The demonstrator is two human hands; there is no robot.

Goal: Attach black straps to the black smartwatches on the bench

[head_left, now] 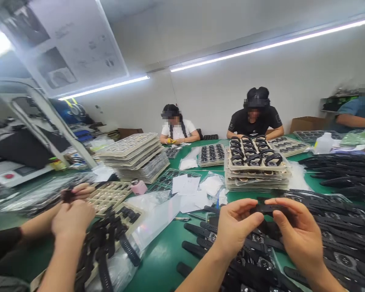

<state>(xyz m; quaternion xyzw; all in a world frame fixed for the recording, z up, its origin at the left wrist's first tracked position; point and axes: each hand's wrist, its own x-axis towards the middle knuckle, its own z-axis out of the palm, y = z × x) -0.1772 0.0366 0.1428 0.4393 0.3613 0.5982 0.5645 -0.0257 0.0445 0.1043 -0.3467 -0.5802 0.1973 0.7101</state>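
Note:
Both of my hands are raised over rows of black smartwatches (pixel 346 259) at the lower right. A dark, strap-like piece (pixel 266 209) spans the gap between them. My left hand (pixel 239 227) pinches its left end between thumb and fingers. At its right end, my right hand (pixel 301 235) grips it the same way, thumb toward the middle. The fingers hide part of the piece, so whether a watch body is attached cannot be made out. Watches with black straps lie under and around both wrists.
Stacked trays with watches (pixel 257 178) stand beyond my hands. More stacked trays (pixel 130 152) are left of centre, near a pink bottle (pixel 138 187). A co-worker's hands (pixel 74 211) work at the left. Papers (pixel 187 192) and a pen (pixel 182 219) lie mid-table. Other people sit opposite.

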